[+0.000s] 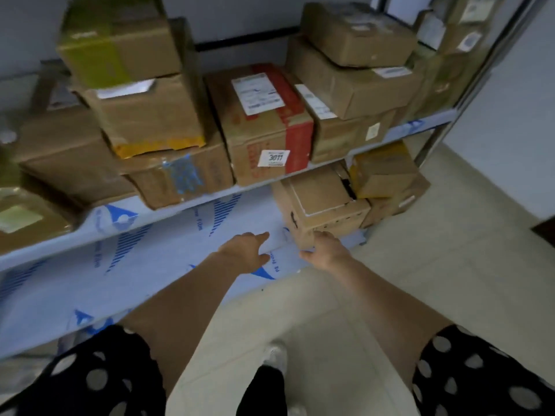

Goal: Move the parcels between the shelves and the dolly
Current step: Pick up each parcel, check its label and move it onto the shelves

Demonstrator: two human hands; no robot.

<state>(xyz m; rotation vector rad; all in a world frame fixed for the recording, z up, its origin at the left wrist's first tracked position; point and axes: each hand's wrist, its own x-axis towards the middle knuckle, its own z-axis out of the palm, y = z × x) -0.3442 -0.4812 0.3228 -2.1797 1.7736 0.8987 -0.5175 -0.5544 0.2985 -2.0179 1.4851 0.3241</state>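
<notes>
R hand (326, 250) at near corner of brown cardboard box (318, 199), fingers seemingly pinching it; L hand (247, 250) just left of box, fingers straight, together.

Upper shelf (420, 127), blue-printed film on its edge: stacked cardboard boxes along its length, including a red-taped box (264, 139) labelled 3011. Lower shelf (135, 280), same film: brown box (318, 202) near right end. Pale tiled floor (435, 265).
</notes>
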